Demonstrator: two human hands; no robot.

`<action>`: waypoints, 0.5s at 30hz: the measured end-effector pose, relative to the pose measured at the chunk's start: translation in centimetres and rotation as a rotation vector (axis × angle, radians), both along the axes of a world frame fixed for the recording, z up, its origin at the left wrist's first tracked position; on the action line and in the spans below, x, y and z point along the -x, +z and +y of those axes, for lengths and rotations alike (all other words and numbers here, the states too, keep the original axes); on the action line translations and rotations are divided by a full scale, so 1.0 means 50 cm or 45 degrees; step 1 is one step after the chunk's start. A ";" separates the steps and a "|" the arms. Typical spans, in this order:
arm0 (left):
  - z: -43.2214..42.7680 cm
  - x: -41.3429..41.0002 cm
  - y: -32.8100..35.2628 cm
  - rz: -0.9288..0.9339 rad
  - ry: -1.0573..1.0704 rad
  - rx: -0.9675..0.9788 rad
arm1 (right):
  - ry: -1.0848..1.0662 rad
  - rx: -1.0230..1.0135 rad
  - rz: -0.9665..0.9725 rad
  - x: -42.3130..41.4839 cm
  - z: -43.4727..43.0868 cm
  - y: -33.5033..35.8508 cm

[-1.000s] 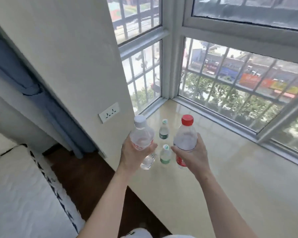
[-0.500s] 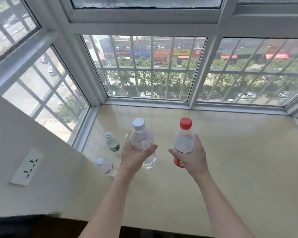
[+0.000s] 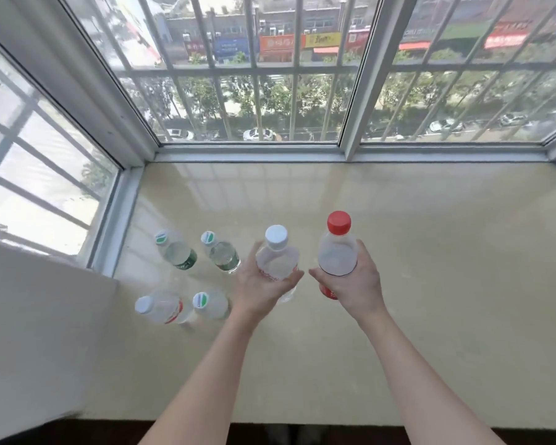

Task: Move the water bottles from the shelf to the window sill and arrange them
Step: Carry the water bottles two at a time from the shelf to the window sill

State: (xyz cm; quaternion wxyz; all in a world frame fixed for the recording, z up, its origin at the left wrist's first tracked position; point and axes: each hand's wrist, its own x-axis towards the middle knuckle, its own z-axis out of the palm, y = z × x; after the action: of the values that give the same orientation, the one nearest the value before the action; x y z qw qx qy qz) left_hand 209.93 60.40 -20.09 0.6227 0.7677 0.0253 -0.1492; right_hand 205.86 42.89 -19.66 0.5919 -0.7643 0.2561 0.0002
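Observation:
My left hand (image 3: 261, 287) grips a clear white-capped bottle (image 3: 277, 258) around its lower body, above the beige window sill (image 3: 430, 268). My right hand (image 3: 353, 284) grips a red-capped bottle (image 3: 337, 248) with a red label, held upright beside it. Several bottles stand on the sill to the left of my hands: two green-capped ones at the back (image 3: 175, 250) (image 3: 220, 252), and in front a white-capped one (image 3: 161, 308) and a green-capped one (image 3: 211, 303).
Barred windows (image 3: 254, 91) close off the sill at the back and left. A white wall (image 3: 29, 316) juts in at the left front. The sill's right half (image 3: 463, 316) is bare beige stone. A dark floor strip runs below the sill's front edge.
The view has swung right and moved in over the sill. Both hands have carried their bottles forward, and more standing bottles have come into sight on the left.

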 end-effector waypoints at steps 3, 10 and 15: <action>-0.014 -0.028 -0.084 0.013 0.009 0.011 | -0.023 0.015 0.040 -0.032 -0.021 -0.096; -0.035 -0.080 -0.262 0.041 0.030 0.006 | -0.017 0.011 0.048 -0.088 -0.062 -0.284; -0.044 -0.115 -0.347 -0.004 0.017 -0.060 | -0.058 0.017 -0.017 -0.109 -0.072 -0.348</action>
State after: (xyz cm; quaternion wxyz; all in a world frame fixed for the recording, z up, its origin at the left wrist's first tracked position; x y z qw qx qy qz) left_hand 215.71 58.19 -37.44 0.6054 0.7822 0.0331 -0.1431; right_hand 211.33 39.27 -37.08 0.5882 -0.7623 0.2694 -0.0200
